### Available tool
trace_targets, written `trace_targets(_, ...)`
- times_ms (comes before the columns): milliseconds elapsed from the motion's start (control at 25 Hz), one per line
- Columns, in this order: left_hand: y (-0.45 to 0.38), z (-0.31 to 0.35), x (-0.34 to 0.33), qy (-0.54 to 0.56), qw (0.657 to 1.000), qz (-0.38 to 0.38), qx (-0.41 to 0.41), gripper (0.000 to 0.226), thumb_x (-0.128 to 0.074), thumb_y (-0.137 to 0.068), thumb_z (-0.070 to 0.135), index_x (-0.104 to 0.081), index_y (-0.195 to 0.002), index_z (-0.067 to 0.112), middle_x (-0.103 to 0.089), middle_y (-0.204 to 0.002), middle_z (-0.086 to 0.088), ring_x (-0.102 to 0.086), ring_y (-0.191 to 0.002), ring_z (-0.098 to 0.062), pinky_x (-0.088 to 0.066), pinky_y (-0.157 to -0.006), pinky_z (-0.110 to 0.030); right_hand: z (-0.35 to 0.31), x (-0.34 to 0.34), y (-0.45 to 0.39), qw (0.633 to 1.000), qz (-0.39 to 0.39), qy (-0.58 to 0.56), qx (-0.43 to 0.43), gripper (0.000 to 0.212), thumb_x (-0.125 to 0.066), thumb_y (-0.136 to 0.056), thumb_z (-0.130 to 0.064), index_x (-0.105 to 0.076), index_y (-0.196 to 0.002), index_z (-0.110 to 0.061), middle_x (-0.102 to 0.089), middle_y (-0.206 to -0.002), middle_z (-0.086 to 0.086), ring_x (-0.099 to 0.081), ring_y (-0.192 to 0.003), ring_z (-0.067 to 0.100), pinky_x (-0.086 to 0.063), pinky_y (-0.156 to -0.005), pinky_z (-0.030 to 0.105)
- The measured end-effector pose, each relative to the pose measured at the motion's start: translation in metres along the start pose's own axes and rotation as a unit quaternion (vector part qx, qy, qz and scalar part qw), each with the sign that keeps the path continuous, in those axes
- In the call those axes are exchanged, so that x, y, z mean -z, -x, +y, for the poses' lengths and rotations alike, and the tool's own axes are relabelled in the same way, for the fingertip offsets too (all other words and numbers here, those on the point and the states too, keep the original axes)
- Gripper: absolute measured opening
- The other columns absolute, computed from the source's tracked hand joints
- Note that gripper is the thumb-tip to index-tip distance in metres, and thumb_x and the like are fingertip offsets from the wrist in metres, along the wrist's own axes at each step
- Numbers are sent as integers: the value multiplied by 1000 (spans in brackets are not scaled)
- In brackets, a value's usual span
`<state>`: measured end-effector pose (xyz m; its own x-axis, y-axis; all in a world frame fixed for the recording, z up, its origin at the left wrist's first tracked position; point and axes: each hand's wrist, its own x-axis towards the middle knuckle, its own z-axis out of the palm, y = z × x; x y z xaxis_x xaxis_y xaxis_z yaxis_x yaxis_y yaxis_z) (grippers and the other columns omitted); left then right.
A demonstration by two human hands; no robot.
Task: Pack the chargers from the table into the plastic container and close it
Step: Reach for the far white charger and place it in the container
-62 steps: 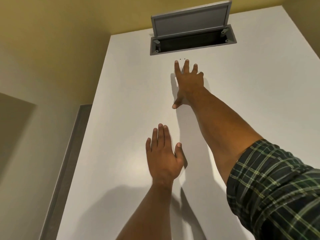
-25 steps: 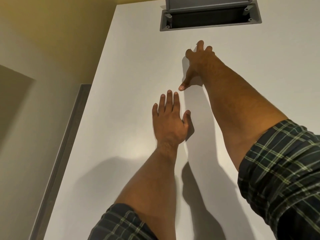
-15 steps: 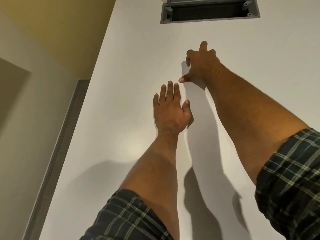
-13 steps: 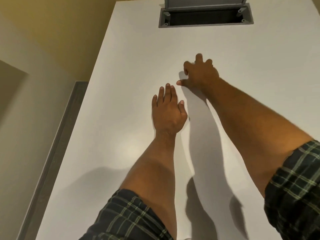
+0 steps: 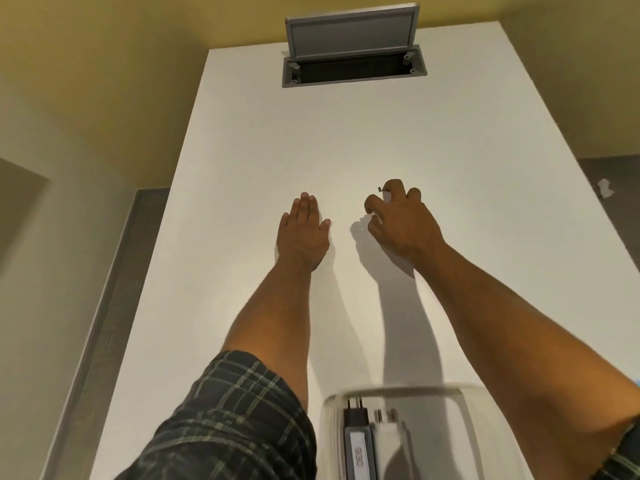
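Curling over a small white charger, the right hand is seen with its fingers closed around it above the white tabletop; only a sliver and a prong are shown. The left hand is laid flat and empty beside it. The plastic container is open at the near edge, two chargers already inside. The last pickup is judged under way; next, the charger must be carried back, lowered in, and the container closed.
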<state>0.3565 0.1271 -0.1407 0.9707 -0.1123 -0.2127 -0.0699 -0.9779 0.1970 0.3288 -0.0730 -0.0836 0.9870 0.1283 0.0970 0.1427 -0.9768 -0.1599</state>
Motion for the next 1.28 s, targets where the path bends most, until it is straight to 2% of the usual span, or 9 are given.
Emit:
trace_targets(80,31,-1,3,26,1000,-9,-10,64,-21,-109,40,-11,-162,7,-7,-171,-8,-9,-158,-21,-14,-128,-38,-2,7,28,1000,13,-19,3,23,-54,-90,-22,-65,-110,-20,-49,-132,15,-51,-93,38,-47,-63,35)
trace_targets(160,76,1,4,58,998,26,4,60,-25,-109,38,-24,-160,6,-21,-168,-9,-21,-156,-22,-20,-127,-35,-8,16,60,999,22,-40,6,21,-56,-88,-23,-66,-107,-22,-51,-132,14,-52,-90,38,-48,-63,35)
trace_targets(240,129,2,-3,66,997,45,25,57,-27,-109,36,-29,-158,6,-27,-166,-9,-25,-155,-22,-20,-127,-34,-15,28,91,998,29,-58,17,20,-58,-86,-24,-66,-105,-24,-51,-132,13,-52,-88,37,-47,-62,33)
trace_targets(440,236,-10,-22,63,996,5,57,62,-29,-109,36,-16,-161,6,-13,-170,-9,-12,-158,-23,-14,-128,-33,-33,53,161,986,70,-34,146,22,-56,-85,-27,-69,-103,-23,-59,-126,12,-49,-75,31,-47,-59,33)
trace_targets(600,296,-4,-21,23,999,-33,35,66,-29,-108,36,-6,-162,6,-1,-170,-11,-5,-159,-25,-10,-128,-32,-38,69,214,988,71,-49,130,30,-57,-83,-26,-69,-111,-24,-61,-124,8,-47,-74,28,-42,-57,28)
trace_targets(760,334,-4,-27,6,995,-85,44,67,-24,-108,39,2,-162,9,7,-170,-9,-1,-159,-25,-12,-126,-31,-29,81,258,993,30,-45,103,38,-59,-80,-30,-67,-117,-25,-61,-120,6,-47,-73,28,-47,-52,30)
trace_targets(1000,344,-12,-33,-29,985,-170,3,74,-21,-107,47,14,-160,9,21,-168,-9,10,-158,-33,-8,-127,-45,-29,87,304,992,-57,-15,111,32,-60,-76,-33,-69,-105,-23,-64,-109,4,-53,-70,30,-41,-45,25)
trace_targets(1120,344,-12,-39,-72,983,-170,-10,78,-24,-106,50,14,-159,7,21,-167,-12,12,-157,-33,-6,-128,-46,-35,78,318,992,-100,-8,80,34,-62,-78,-33,-67,-110,-24,-63,-114,3,-57,-78,33,-42,-48,28)
trace_targets(1280,343,-12,-44,-78,983,-164,0,79,-21,-105,53,14,-159,8,21,-167,-13,13,-157,-33,-3,-128,-46,-43,64,323,986,-165,-2,9,45,-56,-85,-33,-55,-130,-26,-54,-129,0,-57,-105,35,-50,-62,35)
